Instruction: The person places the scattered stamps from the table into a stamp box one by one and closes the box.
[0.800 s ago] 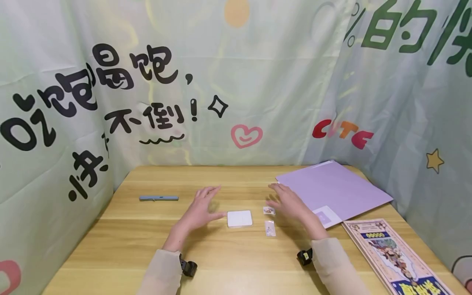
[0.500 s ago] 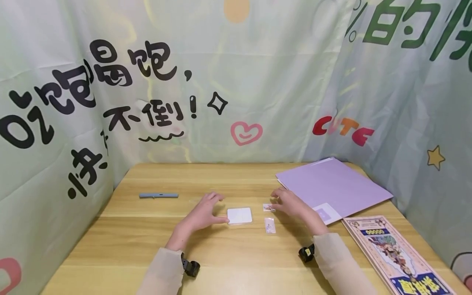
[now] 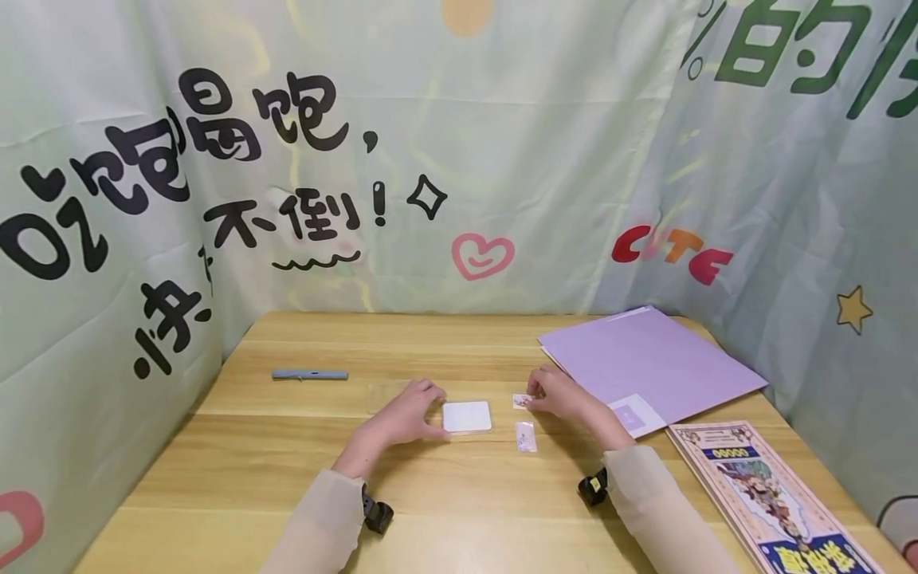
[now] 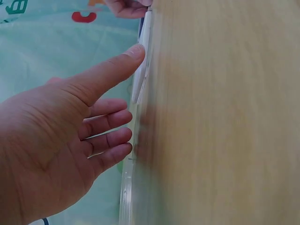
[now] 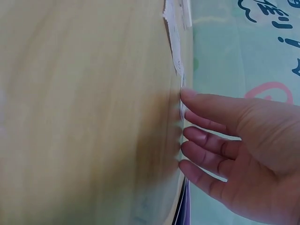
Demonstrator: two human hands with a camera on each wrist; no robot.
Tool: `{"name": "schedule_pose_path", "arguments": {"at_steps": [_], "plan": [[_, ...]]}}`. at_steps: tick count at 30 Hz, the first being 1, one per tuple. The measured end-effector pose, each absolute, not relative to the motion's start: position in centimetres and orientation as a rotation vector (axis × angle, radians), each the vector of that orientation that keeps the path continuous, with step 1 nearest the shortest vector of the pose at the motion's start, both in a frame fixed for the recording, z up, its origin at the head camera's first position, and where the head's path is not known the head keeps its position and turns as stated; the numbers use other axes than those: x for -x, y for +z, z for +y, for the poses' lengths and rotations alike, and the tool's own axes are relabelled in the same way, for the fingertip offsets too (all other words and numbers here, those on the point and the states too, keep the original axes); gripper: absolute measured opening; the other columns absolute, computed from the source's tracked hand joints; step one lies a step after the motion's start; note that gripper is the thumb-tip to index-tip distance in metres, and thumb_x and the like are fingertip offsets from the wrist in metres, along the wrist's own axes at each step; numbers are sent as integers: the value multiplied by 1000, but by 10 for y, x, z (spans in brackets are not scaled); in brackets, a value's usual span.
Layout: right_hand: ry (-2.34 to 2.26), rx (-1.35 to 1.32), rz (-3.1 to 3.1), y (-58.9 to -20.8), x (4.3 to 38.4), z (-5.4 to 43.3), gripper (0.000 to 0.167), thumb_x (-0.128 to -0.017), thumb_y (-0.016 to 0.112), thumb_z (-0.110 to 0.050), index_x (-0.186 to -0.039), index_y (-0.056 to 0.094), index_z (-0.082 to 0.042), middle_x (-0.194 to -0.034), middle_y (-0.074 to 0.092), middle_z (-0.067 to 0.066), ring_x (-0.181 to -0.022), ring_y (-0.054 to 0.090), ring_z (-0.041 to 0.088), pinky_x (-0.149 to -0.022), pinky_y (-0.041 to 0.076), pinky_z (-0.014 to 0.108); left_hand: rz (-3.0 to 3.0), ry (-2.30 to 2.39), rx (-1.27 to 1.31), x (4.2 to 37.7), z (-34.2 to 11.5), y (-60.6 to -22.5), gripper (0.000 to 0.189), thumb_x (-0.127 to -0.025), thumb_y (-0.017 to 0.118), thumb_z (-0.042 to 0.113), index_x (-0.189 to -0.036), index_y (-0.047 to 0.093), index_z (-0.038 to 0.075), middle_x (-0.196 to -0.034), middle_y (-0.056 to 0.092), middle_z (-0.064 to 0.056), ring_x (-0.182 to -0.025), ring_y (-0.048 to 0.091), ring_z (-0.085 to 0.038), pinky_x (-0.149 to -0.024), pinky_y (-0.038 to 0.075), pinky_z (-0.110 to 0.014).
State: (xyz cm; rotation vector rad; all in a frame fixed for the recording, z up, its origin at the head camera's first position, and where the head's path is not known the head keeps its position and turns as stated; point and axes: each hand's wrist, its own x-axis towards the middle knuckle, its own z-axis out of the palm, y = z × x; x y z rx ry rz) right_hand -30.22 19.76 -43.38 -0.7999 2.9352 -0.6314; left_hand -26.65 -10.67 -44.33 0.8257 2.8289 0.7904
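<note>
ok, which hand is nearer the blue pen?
Left. The left hand rests by the white card, to the right of the blue pen and well apart from it. The right hand sits farther right, fingertips at the small sticker.

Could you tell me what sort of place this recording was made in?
Probably a small craft or stationery corner: a wooden table enclosed by printed cloth backdrops, with a purple folder, a pen and small sticker packets.

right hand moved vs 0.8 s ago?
Yes. The right hand has drawn in and lowered: once spread above the table beside the purple folder, its fingers now touch the small sticker.
</note>
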Motion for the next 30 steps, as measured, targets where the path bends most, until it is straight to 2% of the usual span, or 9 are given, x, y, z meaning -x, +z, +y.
{"name": "schedule_pose_path", "arguments": {"at_steps": [8, 21, 30], "plan": [[-751, 814, 2882, -433, 303, 196, 21, -80, 77, -4, -82, 56, -2, -78, 59, 6, -73, 51, 13, -66, 42, 22, 2842, 756, -819, 266, -102, -445, 55, -78, 83, 32, -119, 62, 2, -120, 58, -9, -114, 51, -27, -100, 47, -46], [-826, 815, 2842, -433, 304, 196, 19, -79, 75, 1, -85, 57, -2, -78, 60, 6, -73, 52, 13, -65, 43, 21, 2853, 766, -842, 266, -103, -445, 51, -78, 82, 29, -117, 62, 2, -118, 58, -11, -113, 53, -27, -101, 46, -45], [-857, 848, 2844, -434, 306, 197, 12, -84, 69, 2, -82, 60, -5, -76, 62, 4, -71, 53, 8, -64, 45, 19, 2841, 779, -837, 267, -103, -444, 53, -78, 83, 29, -118, 62, 1, -118, 58, -10, -114, 53, -28, -102, 46, -46]]}}
